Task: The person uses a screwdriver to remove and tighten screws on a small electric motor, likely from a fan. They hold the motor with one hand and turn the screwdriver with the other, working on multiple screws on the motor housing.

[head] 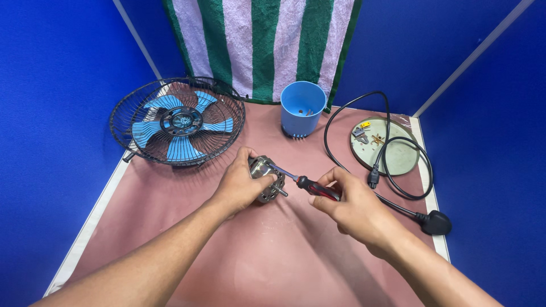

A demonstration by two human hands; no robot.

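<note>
Head view: left hand (239, 185) fingers wrapped around small metal motor (267, 179) on pink mat (273, 256); right hand (352, 207) fingers pinching screwdriver (304, 183), tip at motor.

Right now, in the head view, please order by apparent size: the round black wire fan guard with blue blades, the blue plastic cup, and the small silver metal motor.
1. Round black wire fan guard with blue blades
2. Blue plastic cup
3. Small silver metal motor, partly hidden by the left hand

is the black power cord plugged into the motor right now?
No. The power cord lies loose beside the round plate, its small end free, apart from the motor in the left hand.
</note>
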